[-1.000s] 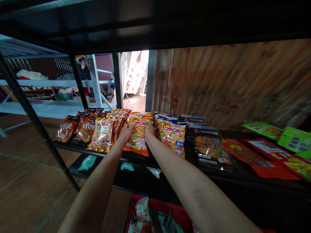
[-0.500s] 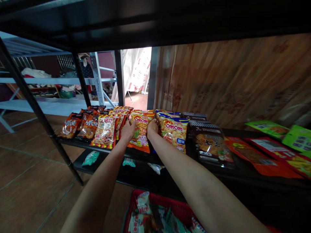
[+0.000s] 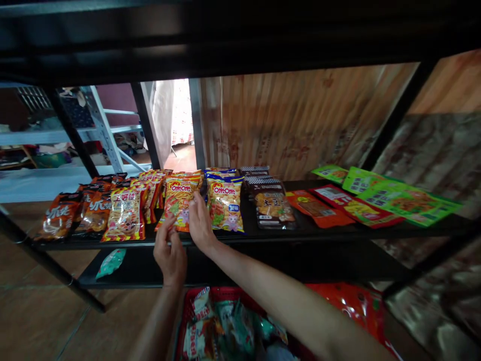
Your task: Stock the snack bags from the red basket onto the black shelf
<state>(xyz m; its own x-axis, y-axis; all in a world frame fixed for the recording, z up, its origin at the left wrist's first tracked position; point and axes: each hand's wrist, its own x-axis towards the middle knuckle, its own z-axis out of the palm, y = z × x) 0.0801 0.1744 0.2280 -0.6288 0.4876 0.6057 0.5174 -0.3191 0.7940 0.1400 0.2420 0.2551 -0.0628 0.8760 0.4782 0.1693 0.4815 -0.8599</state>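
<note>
My left hand [image 3: 170, 251] is in front of the shelf edge, fingers curved and apart, near the lower left of an orange snack bag [image 3: 181, 199]. Beside that bag's right side is my right hand [image 3: 200, 220], fingers extended upward and holding nothing. A blue-topped yellow bag [image 3: 226, 203] stands just right of it. To the left are a red-and-yellow bag [image 3: 125, 213] and orange-and-black bags [image 3: 59, 216]. On the right, a brown bag [image 3: 271, 204] leans back.
Flat orange, red and green packets [image 3: 404, 200] lie on the black shelf [image 3: 259, 235] at right. A teal packet [image 3: 111, 263] is on the lower shelf. Below stands a red basket [image 3: 181, 316] of snack bags, beside a large red package [image 3: 351, 303]. Black posts frame the rack.
The view has shifted right. My left hand has come down and away from the bags' left side; my right hand has stayed beside the orange bag, its fingers now straighter.
</note>
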